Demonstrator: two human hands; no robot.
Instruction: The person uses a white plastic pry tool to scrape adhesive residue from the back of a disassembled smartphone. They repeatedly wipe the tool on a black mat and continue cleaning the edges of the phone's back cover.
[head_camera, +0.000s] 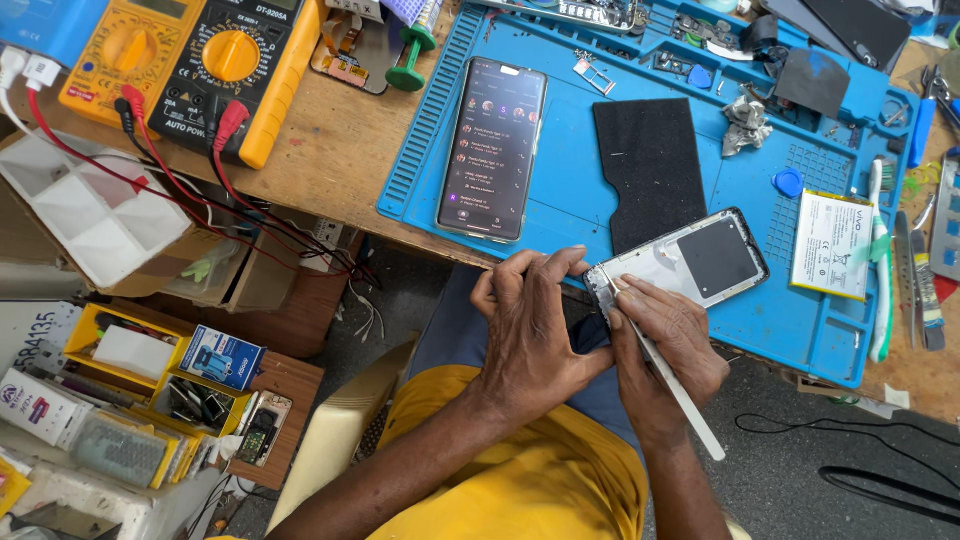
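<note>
At the desk edge, the opened phone is gripped by the left hand; its long axis runs up-right. A white tool is pinched in the right hand at the near end.

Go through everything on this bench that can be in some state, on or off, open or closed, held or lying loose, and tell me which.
Opened phone: back off, steadied at its end by the left hand.
White tool: held in the right hand, tip on the phone's end.
Second phone: screen lit, lying flat on the blue mat.
Battery: out, lying loose.
White tray: compartments empty.
</note>
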